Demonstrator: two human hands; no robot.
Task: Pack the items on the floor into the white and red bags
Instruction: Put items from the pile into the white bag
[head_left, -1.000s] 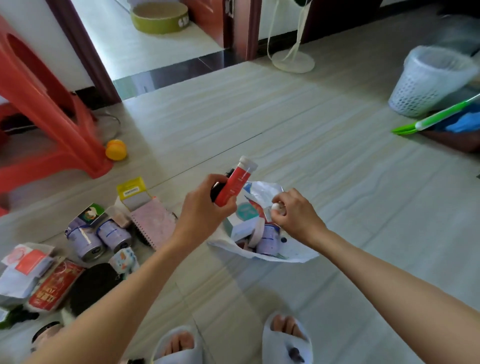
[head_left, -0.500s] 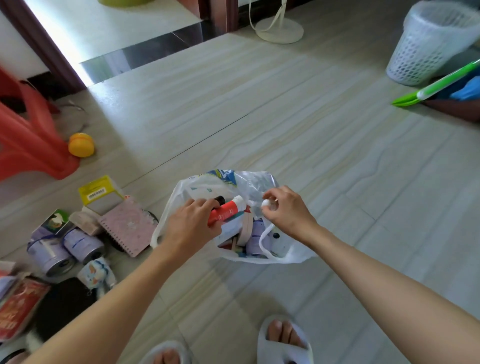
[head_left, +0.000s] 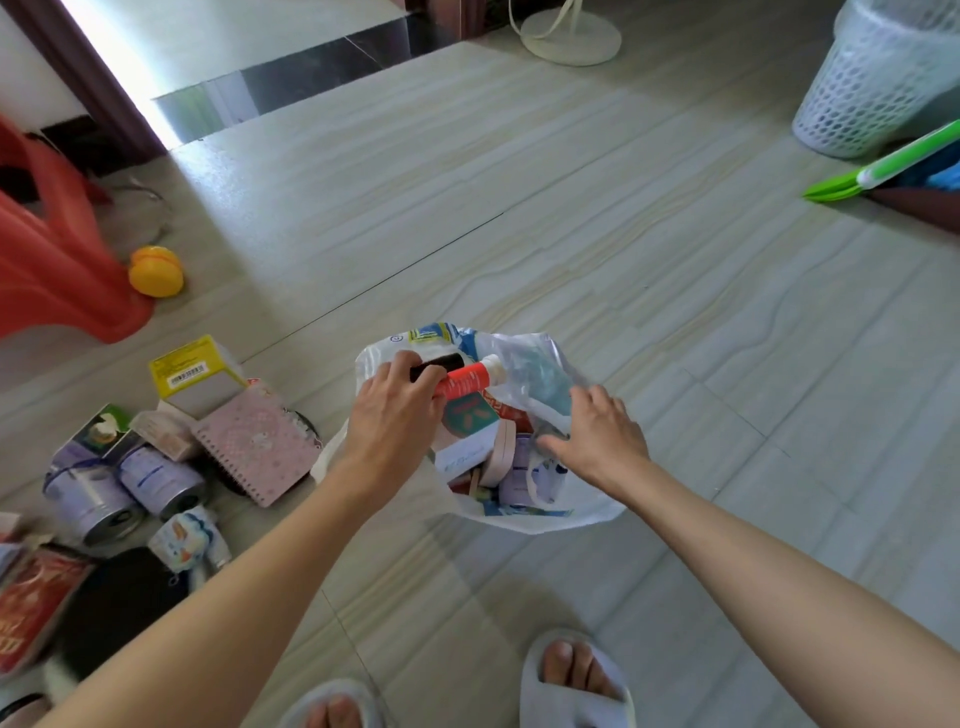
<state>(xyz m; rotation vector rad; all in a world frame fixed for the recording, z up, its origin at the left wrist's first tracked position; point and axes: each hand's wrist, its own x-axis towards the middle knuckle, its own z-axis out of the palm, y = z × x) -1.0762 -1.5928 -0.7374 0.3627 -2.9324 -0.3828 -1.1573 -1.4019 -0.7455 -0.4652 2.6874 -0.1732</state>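
A white plastic bag (head_left: 545, 514) lies open on the floor in front of my feet, with boxes, a tape roll and a can inside. My left hand (head_left: 395, 415) is over its mouth, shut on a red tube with a white cap (head_left: 467, 379) and a black item (head_left: 439, 362). The tube lies flat across the opening. My right hand (head_left: 597, 436) rests on the bag's right side, fingers spread. To the left lie a yellow box (head_left: 192, 374), a pink notebook (head_left: 254, 447), two purple cans (head_left: 88, 499), a small printed packet (head_left: 184, 535) and a red packet (head_left: 31, 608).
A red plastic stool (head_left: 52, 260) and a yellow ball (head_left: 156, 270) are at the far left. At the upper right stand a white mesh basket (head_left: 878, 78) and a green-handled tool (head_left: 883, 166). A fan base (head_left: 571, 31) stands at the top. My slippered feet (head_left: 576, 686) are below the bag.
My left hand brought the red tube down from upright above the bag to flat in its mouth. My right hand let go of the bag's handle and spread its fingers on the bag.
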